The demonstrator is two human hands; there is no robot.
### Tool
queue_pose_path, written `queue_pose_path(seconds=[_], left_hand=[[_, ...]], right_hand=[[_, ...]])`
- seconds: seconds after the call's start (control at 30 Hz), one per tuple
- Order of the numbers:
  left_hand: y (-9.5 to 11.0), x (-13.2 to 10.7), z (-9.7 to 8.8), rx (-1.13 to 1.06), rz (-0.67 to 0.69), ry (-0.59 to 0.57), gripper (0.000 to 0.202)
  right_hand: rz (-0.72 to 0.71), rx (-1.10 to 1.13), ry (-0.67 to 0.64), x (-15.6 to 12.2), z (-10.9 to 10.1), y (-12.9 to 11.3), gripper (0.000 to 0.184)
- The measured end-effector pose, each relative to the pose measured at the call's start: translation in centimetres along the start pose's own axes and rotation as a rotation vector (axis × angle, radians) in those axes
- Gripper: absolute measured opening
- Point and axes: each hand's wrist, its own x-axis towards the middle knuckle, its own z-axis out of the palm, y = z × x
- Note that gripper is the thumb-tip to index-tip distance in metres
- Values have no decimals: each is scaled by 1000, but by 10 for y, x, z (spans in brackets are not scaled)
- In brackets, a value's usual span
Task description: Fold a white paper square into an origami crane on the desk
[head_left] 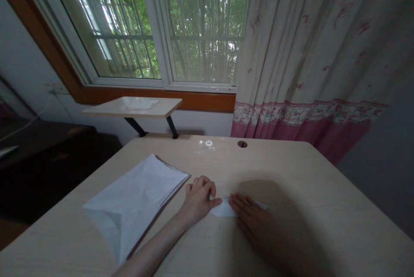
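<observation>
A small folded piece of white paper (223, 211) lies flat on the desk (291, 165), partly covered by my hands. My right hand (250, 214) rests palm down across it, fingers stretched out flat and close together. At the paper's left end is my left hand (200, 194), its thumb stretched out to the paper's edge. The other left fingers are loosely bent, apart from the thumb, with nothing seen between them. Left of that hand lies a stack of larger white paper sheets (139, 195), creased on top with one corner curled.
A small raised shelf (106, 107) at the back left carries a white sheet or packet (140, 104). A round cable hole (242, 144) sits near the desk's back edge. Behind are a barred window (207, 31) and a floral curtain (291, 53). Dark furniture (48, 152) stands left.
</observation>
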Motion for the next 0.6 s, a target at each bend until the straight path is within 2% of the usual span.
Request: queue_pose_path(seconds=[0.2, 0.37, 0.6], left_hand=[[-5, 1, -8, 3, -19, -57, 12], [-9, 1, -20, 16, -34, -109, 16], [-10, -1, -24, 16, -29, -100, 13]], right_hand=[[20, 21, -18, -1, 3, 1, 49], [41, 42, -10, 0, 2, -1, 49], [47, 58, -15, -1, -5, -3, 48]])
